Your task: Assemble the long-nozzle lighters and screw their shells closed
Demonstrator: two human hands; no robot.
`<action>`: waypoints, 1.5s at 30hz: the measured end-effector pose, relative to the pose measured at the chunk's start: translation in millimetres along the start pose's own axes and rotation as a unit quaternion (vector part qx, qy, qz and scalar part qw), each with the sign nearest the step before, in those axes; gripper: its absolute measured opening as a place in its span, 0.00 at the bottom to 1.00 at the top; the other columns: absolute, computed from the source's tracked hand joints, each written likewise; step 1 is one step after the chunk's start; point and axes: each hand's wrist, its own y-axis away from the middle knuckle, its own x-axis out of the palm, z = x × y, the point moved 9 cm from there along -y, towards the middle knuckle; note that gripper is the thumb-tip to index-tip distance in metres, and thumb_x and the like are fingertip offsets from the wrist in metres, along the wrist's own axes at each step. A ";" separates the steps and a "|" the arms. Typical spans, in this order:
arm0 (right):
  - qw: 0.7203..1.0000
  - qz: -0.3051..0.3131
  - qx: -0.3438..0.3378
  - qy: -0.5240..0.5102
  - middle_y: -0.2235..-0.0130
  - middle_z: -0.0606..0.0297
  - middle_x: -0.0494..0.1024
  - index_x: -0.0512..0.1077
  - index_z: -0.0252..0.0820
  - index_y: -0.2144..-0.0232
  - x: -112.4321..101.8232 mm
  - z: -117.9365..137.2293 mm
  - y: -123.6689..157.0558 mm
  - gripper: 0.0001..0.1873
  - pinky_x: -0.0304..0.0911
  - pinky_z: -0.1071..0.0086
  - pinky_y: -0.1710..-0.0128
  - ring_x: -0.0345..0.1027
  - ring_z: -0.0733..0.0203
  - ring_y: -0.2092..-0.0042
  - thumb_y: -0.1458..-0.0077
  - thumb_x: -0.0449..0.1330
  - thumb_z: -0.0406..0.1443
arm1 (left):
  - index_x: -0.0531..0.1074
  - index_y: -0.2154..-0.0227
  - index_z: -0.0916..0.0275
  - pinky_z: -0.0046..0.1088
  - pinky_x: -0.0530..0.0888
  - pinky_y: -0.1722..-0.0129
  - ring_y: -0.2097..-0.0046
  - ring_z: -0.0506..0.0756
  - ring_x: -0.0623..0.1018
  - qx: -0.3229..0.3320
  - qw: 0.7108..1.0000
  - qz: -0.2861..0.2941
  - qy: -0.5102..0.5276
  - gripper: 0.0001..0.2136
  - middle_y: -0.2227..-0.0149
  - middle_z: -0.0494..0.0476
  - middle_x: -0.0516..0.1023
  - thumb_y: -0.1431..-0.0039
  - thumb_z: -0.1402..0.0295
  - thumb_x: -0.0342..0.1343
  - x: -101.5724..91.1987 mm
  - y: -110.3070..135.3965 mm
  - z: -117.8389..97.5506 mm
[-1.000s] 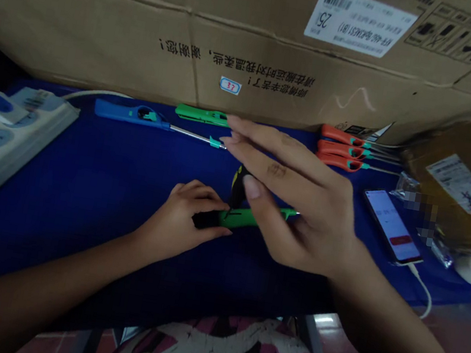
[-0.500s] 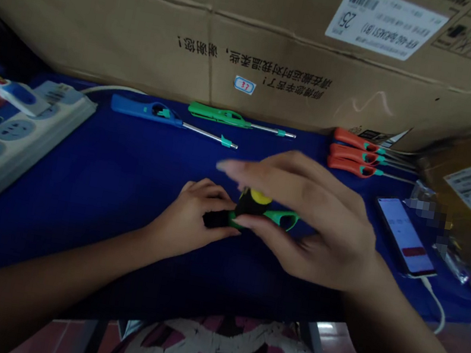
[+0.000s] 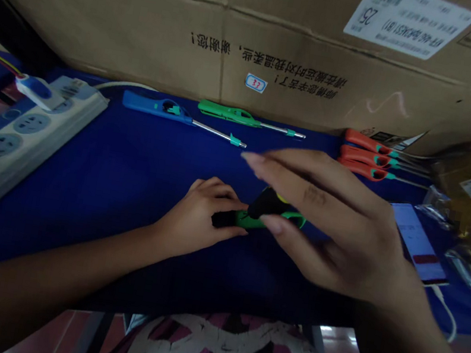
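1. Green lighter point(image 3: 250, 221) lies in the middle of the blue table point(image 3: 104, 178), on the near side, between both hands.
2. The left hand point(image 3: 199, 215) is closed on its dark left end, pinning it down.
3. The right hand point(image 3: 335, 229) pinches a stubby black-and-yellow screwdriver point(image 3: 268, 203), its other fingers splayed; the tip seems set on the lighter's body.
4. I judge this one midway: the tool is engaged, and no part is visibly off.
5. Far off, along the cardboard box point(image 3: 152, 24), a blue lighter point(image 3: 161, 108), a spare green lighter point(image 3: 228, 114) and, to the right, three orange lighters point(image 3: 363, 157) lie untouched.
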 end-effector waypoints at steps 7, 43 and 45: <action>0.998 -0.058 -0.013 0.005 0.53 0.58 0.81 0.73 0.43 0.44 -9.1 1.3 1.2 0.19 0.76 0.60 0.49 0.77 0.54 0.51 0.37 0.63 0.36 | 0.80 0.54 0.53 0.44 0.69 0.51 0.50 0.62 0.77 0.017 0.999 0.014 -0.037 0.13 0.55 0.56 0.81 0.42 0.62 0.67 1.9 -0.1 -3.2; 0.998 0.040 0.043 -0.010 0.42 0.60 0.77 0.70 0.43 0.40 -3.6 -9.5 -0.1 0.21 0.72 0.62 0.41 0.74 0.56 0.42 0.33 0.55 0.29 | 0.81 0.57 0.55 0.40 0.69 0.55 0.56 0.59 0.77 0.045 0.998 -0.019 -0.049 0.14 0.59 0.54 0.81 0.46 0.61 0.71 -3.2 0.3 -9.3; 1.000 0.009 0.026 -0.012 0.47 0.62 0.81 0.72 0.42 0.43 -7.3 -8.5 0.4 0.18 0.74 0.65 0.45 0.76 0.58 0.46 0.33 0.57 0.30 | 0.81 0.57 0.55 0.40 0.69 0.55 0.55 0.60 0.78 0.047 0.997 -0.021 -0.053 0.14 0.59 0.55 0.81 0.46 0.61 0.71 -2.9 0.2 -8.9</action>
